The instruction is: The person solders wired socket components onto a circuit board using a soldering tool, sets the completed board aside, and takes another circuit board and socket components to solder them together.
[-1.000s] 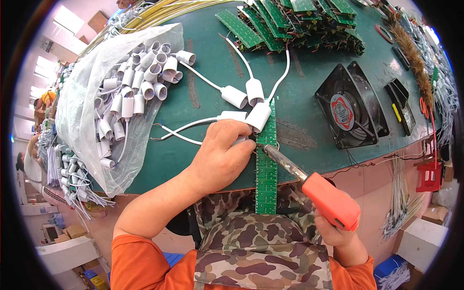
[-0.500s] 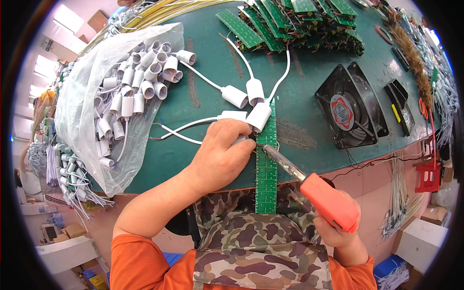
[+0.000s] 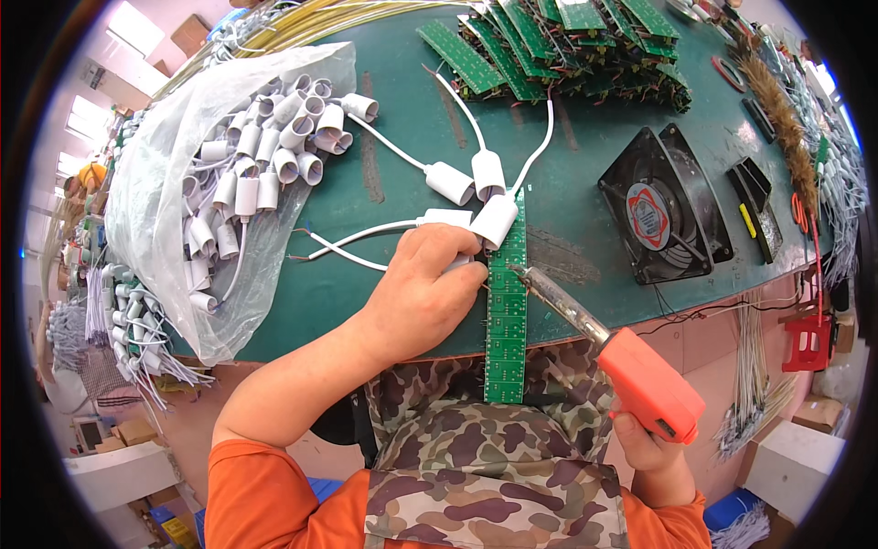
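the left hand (image 3: 430,291), clamped on a partly hidden white lamp socket (image 3: 463,261), borders the green circuit-board strip (image 3: 506,334); rightward, the right hand (image 3: 647,450) grips the orange-handled soldering iron (image 3: 651,384).

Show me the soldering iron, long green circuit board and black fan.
Soldering iron (image 3: 631,364), head view: its orange handle.
Long green circuit board (image 3: 507,316), head view: its middle stretch.
Black fan (image 3: 647,218), head view: its central label.

A black fan (image 3: 651,212) stands just beside a black angular holder (image 3: 761,203).
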`<state>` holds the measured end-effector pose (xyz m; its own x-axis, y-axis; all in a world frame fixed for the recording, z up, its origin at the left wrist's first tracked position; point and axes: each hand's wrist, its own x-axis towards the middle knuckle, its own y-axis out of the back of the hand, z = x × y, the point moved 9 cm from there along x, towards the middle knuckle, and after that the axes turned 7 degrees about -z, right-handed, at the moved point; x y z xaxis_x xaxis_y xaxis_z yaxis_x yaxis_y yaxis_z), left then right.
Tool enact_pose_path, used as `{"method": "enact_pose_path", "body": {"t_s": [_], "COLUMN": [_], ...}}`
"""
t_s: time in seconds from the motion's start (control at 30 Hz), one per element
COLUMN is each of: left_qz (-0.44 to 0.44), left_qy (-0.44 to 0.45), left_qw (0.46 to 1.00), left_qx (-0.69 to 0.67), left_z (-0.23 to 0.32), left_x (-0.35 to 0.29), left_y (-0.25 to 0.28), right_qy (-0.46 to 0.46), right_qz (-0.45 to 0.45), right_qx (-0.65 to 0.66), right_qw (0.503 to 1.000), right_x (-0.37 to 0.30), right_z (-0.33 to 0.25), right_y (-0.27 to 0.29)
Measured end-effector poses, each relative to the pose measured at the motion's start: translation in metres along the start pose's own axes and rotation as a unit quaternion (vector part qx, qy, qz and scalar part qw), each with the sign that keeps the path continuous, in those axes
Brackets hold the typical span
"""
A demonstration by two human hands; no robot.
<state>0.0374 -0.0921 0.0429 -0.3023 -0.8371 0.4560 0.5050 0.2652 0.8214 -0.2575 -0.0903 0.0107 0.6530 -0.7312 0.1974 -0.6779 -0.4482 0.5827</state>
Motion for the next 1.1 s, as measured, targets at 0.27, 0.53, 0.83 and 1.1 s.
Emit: {"method": "enact_pose_path", "body": {"t_s": [0.27, 0.53, 0.83, 1.1], "left_qz": [-0.001, -0.014, -0.075, -0.07], "left_qy": [-0.002, -0.006, -0.039, -0.046], "left_qw": [1.0, 1.0, 0.996, 0.996], "left_qx": [0.004, 0.013, -0.013, -0.014], "left_z": [0.002, 0.002, 0.003, 0.002], "left_x": [0.0, 0.002, 0.003, 0.006], "left_y": [0.0, 0.002, 0.004, 0.006], "right_qy": [0.007, 0.069, 0.105, 0.114], "right_qz": [-0.006, -0.001, 0.006, 0.014], "right_qx": [0.017, 0.0, -0.015, -0.001], "right_qw": [1.0, 0.998, 0.994, 0.993], "right_x": [-0.001, 0.012, 0.012, 0.015], "right_z": [0.0, -0.014, -0.016, -0.017], "right_y": [-0.004, 0.001, 0.002, 0.002]}}
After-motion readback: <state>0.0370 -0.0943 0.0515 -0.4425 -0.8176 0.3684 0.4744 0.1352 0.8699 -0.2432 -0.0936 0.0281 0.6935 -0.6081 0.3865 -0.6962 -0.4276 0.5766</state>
